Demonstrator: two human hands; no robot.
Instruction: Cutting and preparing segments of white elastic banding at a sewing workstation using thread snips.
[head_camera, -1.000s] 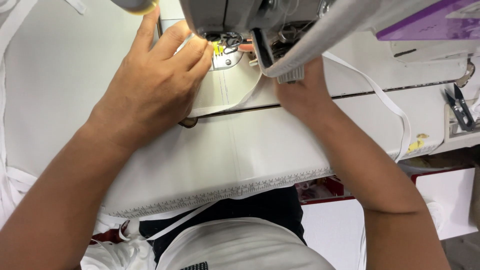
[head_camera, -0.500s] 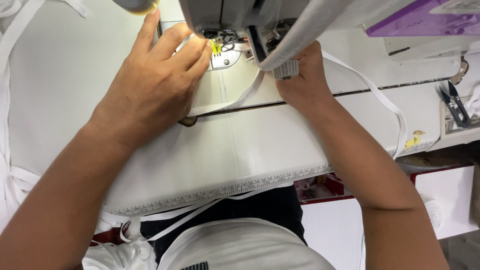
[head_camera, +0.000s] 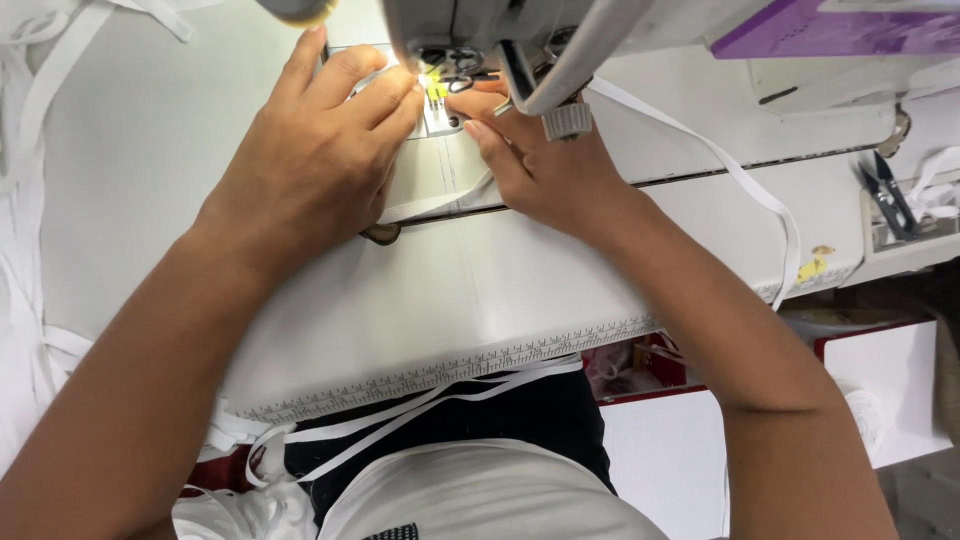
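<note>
My left hand (head_camera: 315, 150) lies flat on the white sewing table (head_camera: 470, 300), its fingers pressing a white strap (head_camera: 430, 207) down beside the needle plate (head_camera: 440, 110). My right hand (head_camera: 545, 165) rests palm down just right of the needle, fingertips on the same strap under the sewing machine head (head_camera: 520, 40). The needle itself is mostly hidden by the machine head. A second length of white strap (head_camera: 740, 175) runs from the machine off to the right and hangs over the table edge.
Small thread snips (head_camera: 890, 190) lie in a tray at the right. Loose white straps (head_camera: 400, 410) dangle below the table's front edge, which carries a printed ruler. More white strap is piled at the far left (head_camera: 30, 200). A purple object (head_camera: 840, 25) sits top right.
My right hand has slid left and forward from the table's seam line to the needle area. The left hand has stayed in place on the strap.
</note>
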